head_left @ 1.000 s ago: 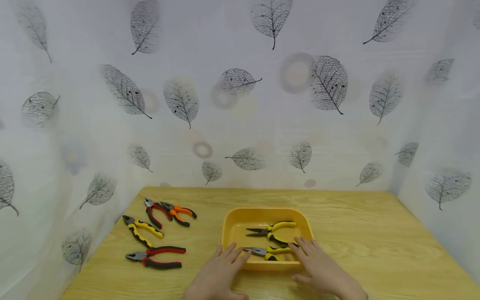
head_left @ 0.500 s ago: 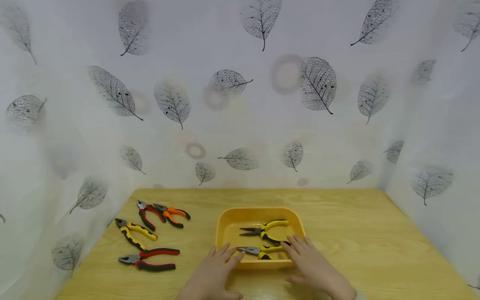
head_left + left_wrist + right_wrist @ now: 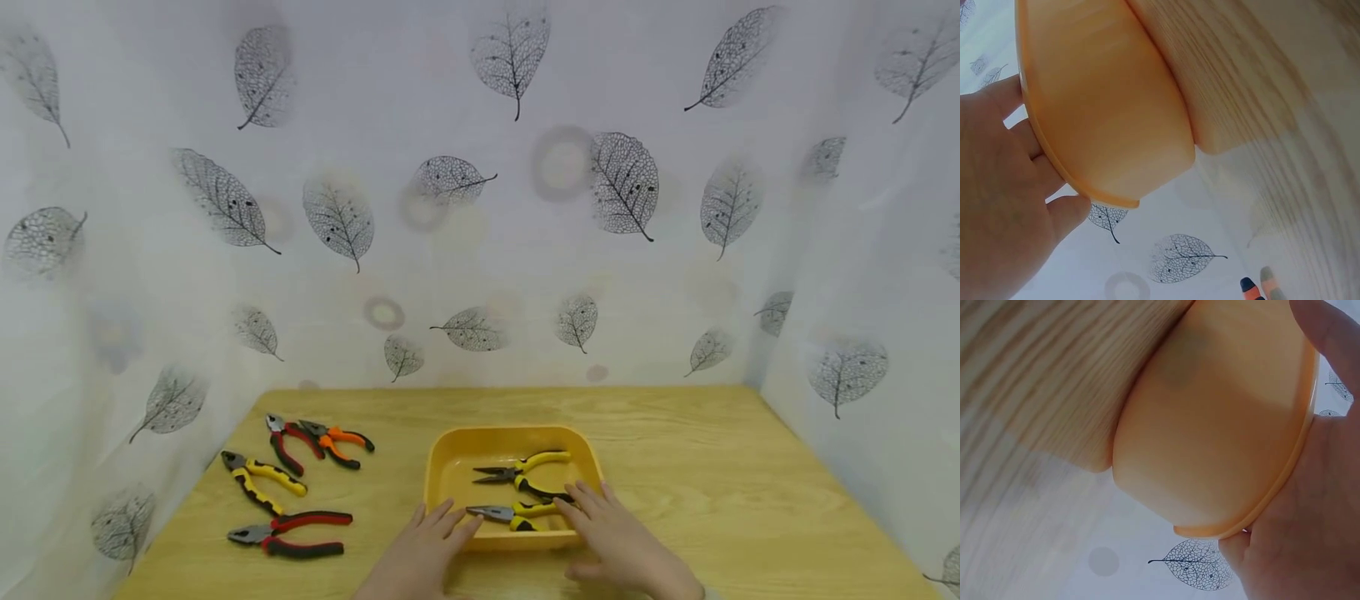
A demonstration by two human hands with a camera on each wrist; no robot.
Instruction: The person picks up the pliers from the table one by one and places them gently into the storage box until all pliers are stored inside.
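A yellow plastic tray [image 3: 517, 432] sits on the table before me. Inside it lie two needle-nose pliers with yellow and black handles: the farther pair [image 3: 513, 475] has dark jaws, the nearer pair [image 3: 513, 510] silver ones. My left hand [image 3: 423, 550] rests its extended fingers on the tray's near left rim. At the near right rim is my right hand [image 3: 618, 542], fingers spread over the edge and overlapping the handle ends. Both wrist views show the tray's outer wall [image 3: 1104, 94], with the left palm [image 3: 1004, 181] and the right palm [image 3: 1304, 494] against its rim.
Left of the tray lie red-black pliers [image 3: 288, 446], orange-black pliers [image 3: 335, 439], yellow-black pliers [image 3: 257, 483] and larger red-black pliers [image 3: 288, 533]. A white curtain [image 3: 487, 267] with leaf prints surrounds the wooden table [image 3: 697, 467] at the back and sides.
The head view has shifted, so the table and everything on it appear farther left and slightly lower. Both hands keep their places at the tray's rim; the pliers have not moved on the table.
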